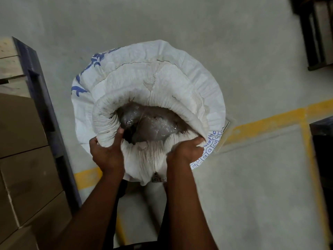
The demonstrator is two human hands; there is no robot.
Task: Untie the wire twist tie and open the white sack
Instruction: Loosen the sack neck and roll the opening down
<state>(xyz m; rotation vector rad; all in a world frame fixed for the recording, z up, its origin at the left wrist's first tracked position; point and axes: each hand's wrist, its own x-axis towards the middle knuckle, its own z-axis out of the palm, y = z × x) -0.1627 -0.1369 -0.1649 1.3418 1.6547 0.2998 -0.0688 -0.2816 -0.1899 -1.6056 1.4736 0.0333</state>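
Note:
A white woven sack (180, 83) with blue printing stands upright on the concrete floor, seen from above. Its mouth is spread wide, and the wrinkled rim is rolled outward. Inside lies a clear plastic liner (153, 125) over pale contents. My left hand (106, 150) grips the near-left part of the rolled rim, thumb inside the mouth. On the near-right part of the rim, my right hand (185, 148) clutches bunched fabric. No wire twist tie is visible.
Stacked cardboard boxes (27, 159) sit on a blue-edged pallet (45, 105) close on the left. Yellow floor lines (261, 123) run behind and to the right of the sack. Dark objects stand at the right edge (322, 150) and top right (317, 29).

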